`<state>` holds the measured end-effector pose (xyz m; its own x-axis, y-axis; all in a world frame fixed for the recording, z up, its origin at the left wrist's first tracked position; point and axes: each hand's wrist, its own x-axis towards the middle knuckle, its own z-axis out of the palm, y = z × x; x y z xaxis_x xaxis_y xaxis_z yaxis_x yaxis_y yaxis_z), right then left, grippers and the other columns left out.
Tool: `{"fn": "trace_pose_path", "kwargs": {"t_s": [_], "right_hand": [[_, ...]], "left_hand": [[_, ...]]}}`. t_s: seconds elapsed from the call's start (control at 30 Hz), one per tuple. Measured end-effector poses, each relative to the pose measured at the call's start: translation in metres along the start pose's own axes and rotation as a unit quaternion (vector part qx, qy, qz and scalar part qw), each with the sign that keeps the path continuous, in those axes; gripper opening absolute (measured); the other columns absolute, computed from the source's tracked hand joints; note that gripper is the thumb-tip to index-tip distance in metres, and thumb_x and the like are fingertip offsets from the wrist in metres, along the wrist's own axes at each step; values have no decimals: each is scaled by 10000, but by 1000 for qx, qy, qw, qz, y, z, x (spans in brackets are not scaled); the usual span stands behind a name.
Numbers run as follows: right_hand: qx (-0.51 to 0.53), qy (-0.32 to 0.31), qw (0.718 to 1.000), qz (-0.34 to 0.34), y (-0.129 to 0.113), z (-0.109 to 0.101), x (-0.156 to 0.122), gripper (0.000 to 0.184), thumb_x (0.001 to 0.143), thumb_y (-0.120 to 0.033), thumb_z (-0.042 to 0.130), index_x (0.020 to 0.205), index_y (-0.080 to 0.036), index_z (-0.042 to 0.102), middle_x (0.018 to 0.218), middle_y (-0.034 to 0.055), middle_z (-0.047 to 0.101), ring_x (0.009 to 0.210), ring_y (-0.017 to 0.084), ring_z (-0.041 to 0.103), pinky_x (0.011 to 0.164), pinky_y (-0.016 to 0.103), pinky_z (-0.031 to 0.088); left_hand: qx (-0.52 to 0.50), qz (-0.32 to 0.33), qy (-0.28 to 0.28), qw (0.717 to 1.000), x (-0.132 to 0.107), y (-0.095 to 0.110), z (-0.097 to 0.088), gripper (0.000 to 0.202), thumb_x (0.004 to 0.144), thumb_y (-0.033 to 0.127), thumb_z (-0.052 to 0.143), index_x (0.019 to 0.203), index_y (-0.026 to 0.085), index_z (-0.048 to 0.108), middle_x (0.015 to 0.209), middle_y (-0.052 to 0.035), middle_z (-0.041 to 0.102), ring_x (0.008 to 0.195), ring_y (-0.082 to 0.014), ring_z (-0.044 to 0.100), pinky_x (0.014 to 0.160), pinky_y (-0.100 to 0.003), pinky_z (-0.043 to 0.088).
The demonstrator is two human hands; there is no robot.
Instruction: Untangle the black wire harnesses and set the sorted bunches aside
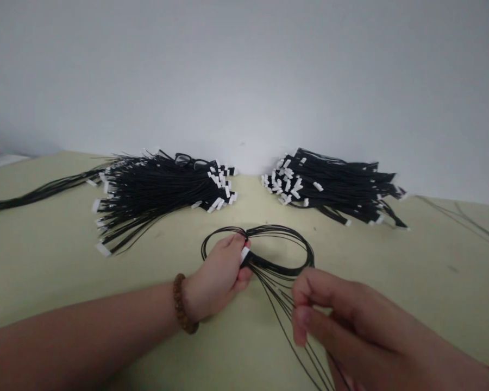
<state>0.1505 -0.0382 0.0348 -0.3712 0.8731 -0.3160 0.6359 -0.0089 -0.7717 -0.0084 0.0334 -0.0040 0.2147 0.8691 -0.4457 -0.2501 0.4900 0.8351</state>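
Well, the left hand (215, 277), with a wooden bead bracelet (180, 304) on its wrist, was closed firmly around a small bundle of thin black wires (271, 267). A white plastic connector (245, 254) poked out just past its fingers. The wires bent away from the grip in two wide loops ahead of the hand, while their loose ends fanned down toward the right hand (330, 320). That hand was almost pinched shut, fingers and thumb close together, right beside the loose strands; whether it had hold of one, I cannot tell. Farther ahead on the pale green table (44, 260) lay a heap of black wires (163, 190) and a second heap (334, 187), both tipped with white connectors. A pair of glasses (187, 160) sat at the far side of the first heap.
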Motion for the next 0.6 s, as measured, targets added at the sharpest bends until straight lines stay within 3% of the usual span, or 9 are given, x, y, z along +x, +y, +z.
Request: {"fn": "trace_pose_path", "kwargs": {"t_s": [0.1,0.2,0.6], "right_hand": [[-189,94,976,-48,3,-10,4,214,862,-347,320,757,-207,444,554,-5,550,450,104,530,395,177,359],[-291,118,947,-74,4,-13,7,224,862,-328,294,723,-217,430,570,10,568,497,148,560,401,229,338],[-354,202,906,-113,3,-17,5,213,895,-332,267,753,-222,383,491,-25,510,395,148,496,382,260,226]], "left_hand": [[3,8,-1,1000,0,0,0,100,772,246,422,702,192,376,514,85,311,318,-4,255,318,-120,121],[8,4,-1,1000,0,0,0,93,776,251,397,705,193,382,513,81,314,313,-5,263,315,-124,113],[14,-17,-32,999,-2,1,-1,86,766,240,398,699,193,369,496,82,301,309,-5,241,316,-116,112]]}}
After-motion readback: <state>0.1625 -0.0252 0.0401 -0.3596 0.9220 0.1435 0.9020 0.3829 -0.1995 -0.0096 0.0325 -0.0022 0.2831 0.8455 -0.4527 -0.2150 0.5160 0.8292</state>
